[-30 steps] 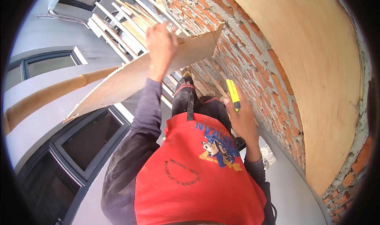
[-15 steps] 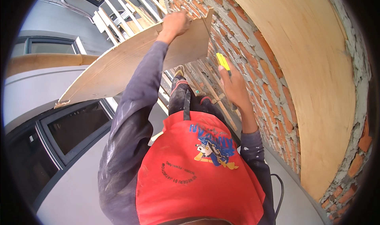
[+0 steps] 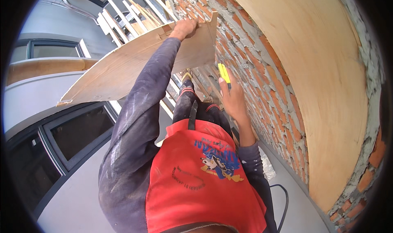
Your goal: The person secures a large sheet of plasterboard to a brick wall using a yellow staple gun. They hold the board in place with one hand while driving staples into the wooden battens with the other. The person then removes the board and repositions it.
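A long, thin wooden board point(image 3: 118, 71) with a curved edge stretches across the upper left, its right end near the brick wall. My left hand point(image 3: 185, 29) is closed over the board's top edge close to that end. In my right hand point(image 3: 234, 97) is the yellow and black handle of a handsaw point(image 3: 223, 74). The narrow blade points up along the board's right end and is seen almost edge-on; whether it touches the wood I cannot tell.
A rough brick wall point(image 3: 266, 93) runs along the right, with a large curved plywood panel point(image 3: 327, 89) on it. Loose wooden strips point(image 3: 123, 18) stand beyond the board. Dark-framed windows point(image 3: 82, 130) are at left. A black cable point(image 3: 286, 196) hangs at lower right.
My right hand and the handsaw have come slightly left and toward me. My left hand has shifted a little to the right and down, still on the board.
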The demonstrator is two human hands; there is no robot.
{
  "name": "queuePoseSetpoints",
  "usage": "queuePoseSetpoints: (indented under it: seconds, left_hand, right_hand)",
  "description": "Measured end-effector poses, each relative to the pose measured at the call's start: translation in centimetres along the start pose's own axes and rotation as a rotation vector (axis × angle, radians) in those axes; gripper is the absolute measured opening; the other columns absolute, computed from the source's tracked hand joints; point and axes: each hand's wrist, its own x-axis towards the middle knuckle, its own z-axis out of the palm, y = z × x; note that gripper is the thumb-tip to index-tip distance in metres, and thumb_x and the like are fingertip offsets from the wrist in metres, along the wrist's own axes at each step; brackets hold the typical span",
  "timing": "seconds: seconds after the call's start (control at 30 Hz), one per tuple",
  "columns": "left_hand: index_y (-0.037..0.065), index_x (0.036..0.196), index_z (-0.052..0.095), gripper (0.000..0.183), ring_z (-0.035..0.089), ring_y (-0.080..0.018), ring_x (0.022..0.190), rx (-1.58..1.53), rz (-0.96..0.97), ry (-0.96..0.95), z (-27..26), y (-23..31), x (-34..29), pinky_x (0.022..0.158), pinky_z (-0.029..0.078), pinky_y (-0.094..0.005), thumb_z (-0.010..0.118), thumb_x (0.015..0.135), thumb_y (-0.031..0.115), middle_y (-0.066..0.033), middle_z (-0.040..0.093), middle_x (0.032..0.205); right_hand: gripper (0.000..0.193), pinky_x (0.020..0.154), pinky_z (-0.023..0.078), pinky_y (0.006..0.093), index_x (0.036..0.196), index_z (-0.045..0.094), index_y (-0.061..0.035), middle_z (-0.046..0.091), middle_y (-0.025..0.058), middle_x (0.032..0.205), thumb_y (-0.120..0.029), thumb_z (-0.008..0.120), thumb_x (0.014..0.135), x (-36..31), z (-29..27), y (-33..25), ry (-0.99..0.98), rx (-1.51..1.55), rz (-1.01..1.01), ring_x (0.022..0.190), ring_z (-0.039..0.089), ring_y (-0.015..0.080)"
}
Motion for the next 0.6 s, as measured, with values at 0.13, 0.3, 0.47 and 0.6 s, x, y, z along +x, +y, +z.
queuePoseSetpoints:
  seconds: [0.13, 0.3, 0.47, 0.6]
  left_hand:
    - [0.010, 0.111, 0.052, 0.035, 0.065, -0.0374, 0.072, 0.000, 0.023, 0.095, 0.7, 1.0, -0.4, 0.062, 0.049, -0.0479, 0.040, 0.095, 0.039, -0.0185, 0.065, 0.073]
    - [0.009, 0.106, 0.051, 0.027, 0.064, -0.0375, 0.067, -0.026, 0.053, 0.139, 0.9, 3.2, -2.7, 0.060, 0.049, -0.0481, 0.045, 0.092, 0.032, -0.0180, 0.064, 0.067]
    - [0.009, 0.108, 0.050, 0.024, 0.064, -0.0373, 0.066, -0.061, 0.020, 0.229, 1.5, 2.0, -1.6, 0.060, 0.048, -0.0485, 0.047, 0.089, 0.024, -0.0186, 0.063, 0.066]
    - [0.010, 0.109, 0.050, 0.028, 0.063, -0.0377, 0.067, -0.112, -0.003, 0.190, 0.0, 0.3, -0.8, 0.062, 0.048, -0.0500, 0.045, 0.092, 0.031, -0.0200, 0.063, 0.067]
  right_hand:
    - [0.052, 0.092, 0.040, 0.0451, 0.131, 0.042, 0.0043, 0.052, 0.0317, 0.117, -0.032, 0.045, 0.094, 0.9, 0.2, -0.2, -0.007, -0.027, 0.062, 0.110, 0.050, 0.0457]
    - [0.050, 0.090, 0.041, 0.0448, 0.127, 0.045, 0.0054, 0.054, 0.0318, 0.113, -0.032, 0.045, 0.094, 6.6, 1.9, 1.1, 0.007, 0.002, 0.039, 0.107, 0.052, 0.0448]
    - [0.050, 0.089, 0.042, 0.0447, 0.128, 0.045, 0.0055, 0.055, 0.0315, 0.113, -0.031, 0.044, 0.094, 6.5, 1.7, 0.1, -0.023, -0.057, 0.111, 0.108, 0.052, 0.0442]
    - [0.049, 0.087, 0.043, 0.0451, 0.128, 0.044, 0.0059, 0.057, 0.0308, 0.110, -0.029, 0.045, 0.094, 1.5, 0.2, -0.5, -0.012, -0.038, 0.045, 0.104, 0.055, 0.0441]
